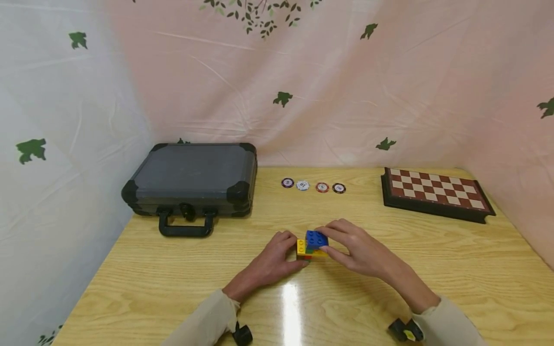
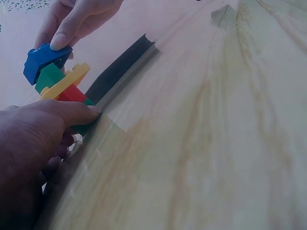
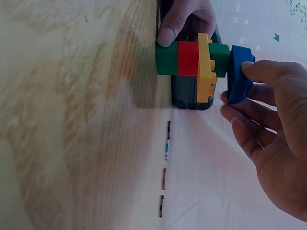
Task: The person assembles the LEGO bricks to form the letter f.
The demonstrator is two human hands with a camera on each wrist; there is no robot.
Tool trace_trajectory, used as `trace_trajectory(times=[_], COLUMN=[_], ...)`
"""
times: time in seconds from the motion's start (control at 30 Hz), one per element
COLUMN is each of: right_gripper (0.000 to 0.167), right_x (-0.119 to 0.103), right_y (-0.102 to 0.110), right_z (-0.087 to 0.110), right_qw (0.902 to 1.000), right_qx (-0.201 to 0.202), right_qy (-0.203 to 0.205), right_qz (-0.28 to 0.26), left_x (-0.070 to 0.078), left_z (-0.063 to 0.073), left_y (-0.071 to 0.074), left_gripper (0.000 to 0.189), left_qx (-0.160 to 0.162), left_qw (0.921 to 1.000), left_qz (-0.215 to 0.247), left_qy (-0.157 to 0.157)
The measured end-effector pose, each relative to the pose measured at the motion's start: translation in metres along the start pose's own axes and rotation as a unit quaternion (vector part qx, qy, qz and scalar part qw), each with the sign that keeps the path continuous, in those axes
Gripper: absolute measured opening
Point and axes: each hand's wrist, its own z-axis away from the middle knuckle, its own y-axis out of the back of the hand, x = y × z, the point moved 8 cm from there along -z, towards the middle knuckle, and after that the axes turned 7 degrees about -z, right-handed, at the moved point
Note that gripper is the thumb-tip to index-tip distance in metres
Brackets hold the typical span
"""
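A small stack of toy building bricks stands on the table before me. From the bottom up it has a green brick (image 3: 166,58), a red brick (image 3: 187,58), a wide flat yellow brick (image 3: 205,72) and another green brick (image 3: 220,59). My left hand (image 1: 273,262) grips the base of the stack, its thumb along the near side. At the top, my right hand (image 1: 361,247) pinches a blue brick (image 1: 316,239) between thumb and fingers. In the right wrist view the blue brick sits slightly tilted against the upper green brick.
Behind on the left lies a grey case (image 1: 195,178) with its black handle (image 1: 186,230) toward me. Several poker chips, among them a red chip (image 1: 322,187), lie in a row at the back. A checkered board box (image 1: 437,192) is at the back right.
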Motion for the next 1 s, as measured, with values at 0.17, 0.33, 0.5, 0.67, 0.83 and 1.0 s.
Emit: trace_trajectory(times=[0.17,0.33,0.5,0.67,0.83,1.0], right_gripper=[0.039,0.038,0.037,0.037,0.038,0.039], right_x=[-0.003,-0.007,-0.008,-0.011,-0.01,-0.004], right_y=[0.001,0.002,0.002,0.003,0.003,0.001], right_z=[-0.003,-0.008,-0.011,-0.014,-0.014,-0.008], right_qw=[0.9996,0.9985,0.9963,0.9947,0.9955,0.9985], right_qx=[-0.012,-0.034,-0.068,-0.083,-0.07,-0.042], right_qy=[0.008,0.014,0.015,0.019,0.025,0.007], right_qz=[0.025,0.04,0.052,0.058,0.058,0.035], left_x=[-0.001,0.0,0.0,0.0,0.0,0.0], left_z=[0.0,0.001,0.001,0.0,0.0,0.0], left_y=[0.0,0.001,0.001,0.001,0.002,0.0], left_gripper=[0.027,0.028,0.026,0.026,0.026,0.026], left_qx=[-0.001,0.003,0.006,0.008,0.008,0.003], left_qw=[1.0,1.0,0.9999,0.9999,0.9999,0.9999], left_qz=[0.002,0.003,0.005,0.003,0.005,0.011], left_qy=[0.004,-0.004,-0.008,-0.009,-0.008,-0.008])
